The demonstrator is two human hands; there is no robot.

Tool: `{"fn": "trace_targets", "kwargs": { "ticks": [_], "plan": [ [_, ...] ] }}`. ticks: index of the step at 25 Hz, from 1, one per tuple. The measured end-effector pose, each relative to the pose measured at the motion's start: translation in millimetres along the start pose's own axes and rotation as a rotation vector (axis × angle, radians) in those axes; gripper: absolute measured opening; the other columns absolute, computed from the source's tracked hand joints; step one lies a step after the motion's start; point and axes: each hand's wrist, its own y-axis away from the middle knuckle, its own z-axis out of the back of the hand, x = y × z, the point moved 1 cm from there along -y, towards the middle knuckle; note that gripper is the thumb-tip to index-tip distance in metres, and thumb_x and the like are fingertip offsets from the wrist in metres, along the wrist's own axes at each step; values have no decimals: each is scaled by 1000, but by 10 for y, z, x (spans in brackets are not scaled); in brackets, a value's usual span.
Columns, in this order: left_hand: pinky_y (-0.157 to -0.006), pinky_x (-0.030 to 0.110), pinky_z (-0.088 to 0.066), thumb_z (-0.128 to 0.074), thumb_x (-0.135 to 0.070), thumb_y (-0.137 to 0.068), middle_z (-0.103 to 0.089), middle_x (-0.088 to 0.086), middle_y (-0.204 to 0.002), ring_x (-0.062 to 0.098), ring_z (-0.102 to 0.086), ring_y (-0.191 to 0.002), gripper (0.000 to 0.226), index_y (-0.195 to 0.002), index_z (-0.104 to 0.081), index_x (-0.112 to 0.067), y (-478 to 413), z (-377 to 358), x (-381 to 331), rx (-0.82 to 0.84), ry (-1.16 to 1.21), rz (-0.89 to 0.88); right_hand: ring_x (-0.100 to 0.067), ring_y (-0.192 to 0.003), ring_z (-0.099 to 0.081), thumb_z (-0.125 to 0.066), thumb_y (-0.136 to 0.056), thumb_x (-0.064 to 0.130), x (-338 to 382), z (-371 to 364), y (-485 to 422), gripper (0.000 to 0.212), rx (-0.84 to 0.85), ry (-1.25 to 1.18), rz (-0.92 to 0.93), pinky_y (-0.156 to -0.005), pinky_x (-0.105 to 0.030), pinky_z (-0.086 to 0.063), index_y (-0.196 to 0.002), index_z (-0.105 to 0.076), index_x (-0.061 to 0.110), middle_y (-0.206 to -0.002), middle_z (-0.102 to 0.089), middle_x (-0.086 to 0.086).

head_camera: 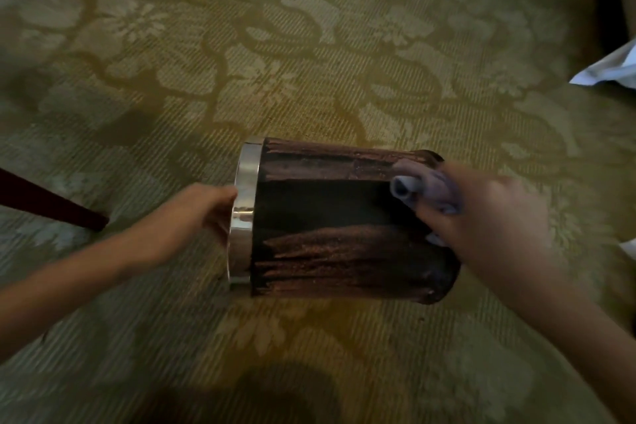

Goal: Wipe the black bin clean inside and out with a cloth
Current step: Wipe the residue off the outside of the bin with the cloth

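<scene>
Head view looks down on the black bin [327, 203], tipped on its side over a patterned carpet [241, 62], its silver rim [242, 213] to the left and its base to the right. I cannot tell whether it rests on the carpet or is held just off it.

The left hand [203, 213] grips the rim, its fingers curling round the edge and out of sight. The right hand [481, 213] is blurred, but its fingers are closed round a bunched grey cloth [426, 189] pressed to the outer wall near the base end. Brownish streaks run along the wall; dust or glare, I cannot say.

The job looks to be partway through the outside, and the inside cannot be seen.

The main risk is the single hold at the rim. A round bin on its side can roll or twist under a hard stroke, and the smooth metal could slip from the fingers. The cloth is bunched small, so it may miss bands of the wall or work loose.

A dark furniture leg [51, 203] lies at the left, and white crumpled things [609, 69] sit at the right edge.
</scene>
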Motion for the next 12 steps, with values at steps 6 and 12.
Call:
{"fn": "trace_targets", "kwargs": {
  "ticks": [6,12],
  "plan": [
    [-54,21,-46,-37,-37,-90,-64,-6,-54,3,-61,-50,49,-56,-71,-27,97,-357,-357,-148,258,-39,-8,-48,-49,-73,-81,41,-127,-32,-17,24,5,-153,-29,-43,-26,-29,-75,-59,23,-56,-52,12],
    [-54,17,-43,-33,-7,-101,-59,4,-66,6,-58,-61,39,-71,-58,-7,164,-542,-352,-344,20,-192,-2,-53,-51,-59,-82,57,-4,-33,157,33,-48,-192,-102,-44,-28,-34,-73,-58,25,-57,-54,11]
  ]
}}
